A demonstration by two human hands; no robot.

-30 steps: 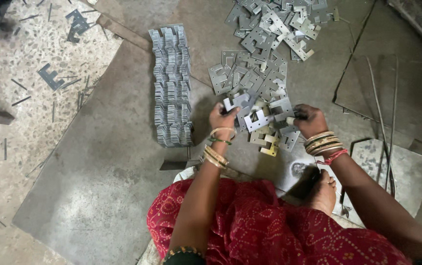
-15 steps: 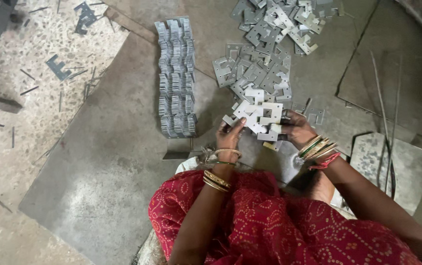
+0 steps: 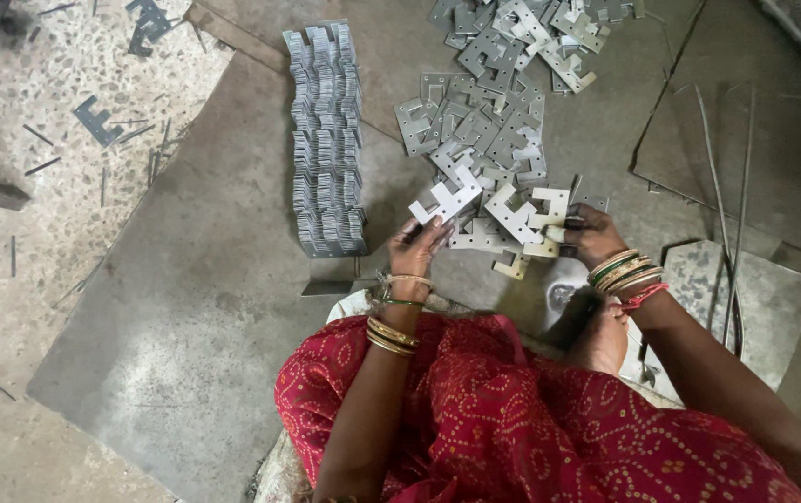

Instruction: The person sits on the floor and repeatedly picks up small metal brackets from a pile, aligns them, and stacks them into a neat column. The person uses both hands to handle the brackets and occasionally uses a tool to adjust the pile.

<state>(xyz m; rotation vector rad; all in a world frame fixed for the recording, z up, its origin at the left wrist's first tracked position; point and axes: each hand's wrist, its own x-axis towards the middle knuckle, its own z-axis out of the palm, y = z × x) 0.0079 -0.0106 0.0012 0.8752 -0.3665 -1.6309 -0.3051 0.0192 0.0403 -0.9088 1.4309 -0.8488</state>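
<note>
Stamped metal plates (image 3: 512,216) held in both our hands; neat stack (image 3: 326,140) at 11 o'clock, loose pile (image 3: 484,130) at 12, seemingly unsorted.

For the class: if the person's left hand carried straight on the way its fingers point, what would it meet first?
Probably the loose metal plates heaped just beyond the plate that the left hand holds; depth is hard to judge.
</note>
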